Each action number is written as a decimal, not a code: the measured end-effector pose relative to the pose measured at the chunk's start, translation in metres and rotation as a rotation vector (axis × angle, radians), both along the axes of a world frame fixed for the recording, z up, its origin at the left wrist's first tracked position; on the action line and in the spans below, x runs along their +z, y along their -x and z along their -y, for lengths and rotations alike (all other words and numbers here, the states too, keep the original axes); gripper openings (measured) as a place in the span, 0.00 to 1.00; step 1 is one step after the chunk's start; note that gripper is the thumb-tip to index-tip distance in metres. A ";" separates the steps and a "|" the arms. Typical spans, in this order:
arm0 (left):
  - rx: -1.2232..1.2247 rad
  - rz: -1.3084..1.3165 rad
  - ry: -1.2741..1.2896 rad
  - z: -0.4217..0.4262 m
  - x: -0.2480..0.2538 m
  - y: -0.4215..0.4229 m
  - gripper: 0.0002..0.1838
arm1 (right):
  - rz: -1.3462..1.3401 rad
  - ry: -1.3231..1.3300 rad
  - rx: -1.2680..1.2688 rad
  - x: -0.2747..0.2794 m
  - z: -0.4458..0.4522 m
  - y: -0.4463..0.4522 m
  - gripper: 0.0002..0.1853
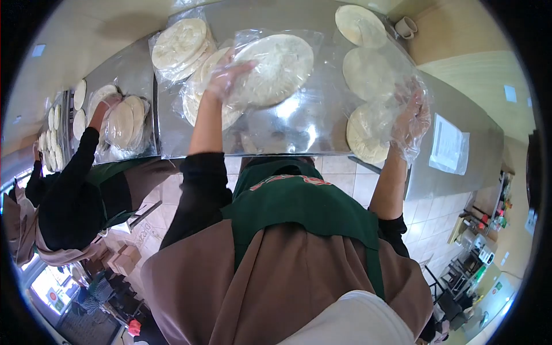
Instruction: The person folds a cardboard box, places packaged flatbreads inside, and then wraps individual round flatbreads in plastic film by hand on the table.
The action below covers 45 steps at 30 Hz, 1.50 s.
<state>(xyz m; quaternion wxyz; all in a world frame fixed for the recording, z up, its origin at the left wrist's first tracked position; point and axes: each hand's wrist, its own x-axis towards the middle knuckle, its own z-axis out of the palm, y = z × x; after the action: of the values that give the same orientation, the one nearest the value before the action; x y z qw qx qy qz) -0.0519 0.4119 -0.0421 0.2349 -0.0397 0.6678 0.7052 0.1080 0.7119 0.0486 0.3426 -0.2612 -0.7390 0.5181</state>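
Two gloved hands are over a steel table. My left hand is at the left edge of a round flatbread in a clear plastic bag, its fingers spread over the plastic. Behind that hand lie more bagged flatbreads. My right hand, in a loose clear plastic glove, has bent fingers beside a crumpled clear film that reaches over a column of flatbreads; whether it grips the film is unclear.
A bagged stack of flatbreads lies at the back left. A paper in a plastic sleeve is at the right, a cup at the back right. At the left, a co-worker's hand touches bagged flatbreads.
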 end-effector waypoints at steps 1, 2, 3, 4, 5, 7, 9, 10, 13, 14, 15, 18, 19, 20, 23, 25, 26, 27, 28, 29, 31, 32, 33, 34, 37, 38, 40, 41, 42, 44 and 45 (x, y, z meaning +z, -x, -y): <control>0.009 -0.009 -0.004 0.005 0.012 -0.010 0.47 | -0.029 0.010 0.062 0.000 -0.001 0.004 0.22; 0.035 -0.012 -0.089 0.013 0.021 -0.016 0.43 | -0.058 0.019 0.126 -0.002 -0.002 0.009 0.22; 0.060 -0.016 -0.174 0.018 0.027 -0.023 0.40 | -0.067 0.014 0.137 -0.008 -0.004 0.016 0.22; 0.070 -0.026 -0.178 0.020 0.030 -0.030 0.40 | -0.080 0.021 0.240 -0.018 -0.006 0.023 0.22; 0.059 -0.033 -0.269 0.022 0.033 -0.036 0.42 | -0.092 0.028 0.343 -0.021 -0.007 0.029 0.22; 0.118 -0.032 -0.412 0.017 0.044 -0.055 0.37 | -0.065 0.257 0.448 -0.012 0.010 0.040 0.23; 0.110 -0.060 -0.436 0.009 0.050 -0.065 0.37 | -0.029 0.485 0.545 0.004 0.033 0.045 0.24; 0.101 -0.082 -0.454 0.006 0.052 -0.068 0.37 | 0.109 0.565 0.552 0.018 0.045 0.046 0.25; 0.143 -0.006 -0.432 0.001 0.059 -0.074 0.35 | 0.169 0.794 0.600 0.011 0.054 0.048 0.27; 0.128 -0.026 -0.410 0.001 0.062 -0.075 0.34 | 0.091 0.952 0.639 0.005 0.058 0.049 0.28; 0.138 -0.032 -0.412 0.003 0.061 -0.075 0.34 | 0.093 0.949 0.651 0.004 0.059 0.047 0.28; 0.222 -0.026 -0.376 0.008 0.060 -0.077 0.32 | -0.086 1.270 1.041 0.002 0.065 0.038 0.31; 0.231 0.033 -0.409 0.010 0.064 -0.078 0.31 | -0.063 0.950 0.981 0.000 0.071 0.039 0.29; 0.240 0.090 -0.442 0.013 0.067 -0.078 0.30 | -0.047 0.633 0.910 0.000 0.078 0.041 0.27; 0.196 -0.031 -0.425 0.023 0.066 -0.080 0.32 | 0.092 0.171 0.824 0.018 0.093 0.044 0.21; 0.131 -0.232 -0.365 0.038 0.067 -0.077 0.33 | 0.130 0.371 0.804 0.024 0.101 0.048 0.20; 0.042 -0.420 -0.298 0.044 0.069 -0.075 0.34 | 0.176 0.569 0.753 0.026 0.103 0.050 0.20; 0.033 -0.429 -0.328 0.052 0.073 -0.073 0.35 | 0.180 0.568 0.778 0.026 0.106 0.051 0.20; 0.058 -0.433 -0.322 0.058 0.079 -0.072 0.35 | 0.202 0.426 0.781 0.025 0.109 0.051 0.20; 0.016 -0.469 -0.316 0.064 0.086 -0.069 0.35 | 0.220 0.284 0.787 0.024 0.113 0.051 0.19; -0.027 -0.528 -0.309 0.075 0.087 -0.067 0.24 | 0.231 0.268 0.770 0.029 0.127 0.048 0.20; 0.013 -0.538 -0.292 0.082 0.089 -0.064 0.24 | 0.235 0.250 0.720 0.030 0.135 0.049 0.20; -0.036 -0.665 -0.102 0.089 0.093 -0.061 0.19 | 0.236 0.249 0.761 0.029 0.138 0.050 0.20; -0.090 -0.779 0.093 0.096 0.098 -0.060 0.14 | 0.180 0.271 0.791 0.028 0.139 0.050 0.21; 0.025 -0.892 0.120 0.109 0.106 -0.060 0.10 | 0.125 0.321 0.807 0.039 0.155 0.048 0.21; 0.057 -0.997 0.132 0.112 0.106 -0.059 0.12 | 0.124 0.352 0.771 0.045 0.160 0.048 0.20; 0.083 -1.062 0.174 0.113 0.110 -0.059 0.11 | 0.137 0.322 0.779 0.049 0.162 0.052 0.21; 0.095 -1.123 0.208 0.113 0.112 -0.059 0.10 | 0.133 0.310 0.772 0.050 0.163 0.054 0.22; 0.094 -1.119 0.199 0.114 0.114 -0.060 0.10 | 0.131 0.297 0.758 0.050 0.162 0.054 0.23; 0.088 -0.895 0.243 0.115 0.116 -0.060 0.07 | 0.121 0.290 0.756 0.051 0.164 0.056 0.23; 0.080 -0.892 0.229 0.118 0.113 -0.059 0.07 | 0.103 0.288 0.765 0.052 0.165 0.057 0.24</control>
<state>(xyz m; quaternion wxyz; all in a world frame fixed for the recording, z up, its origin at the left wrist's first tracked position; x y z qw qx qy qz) 0.0069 0.2943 0.0710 -0.1088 0.2160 0.7753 0.5835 0.0507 0.5471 0.1005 0.0477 -0.0385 -0.7190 0.6923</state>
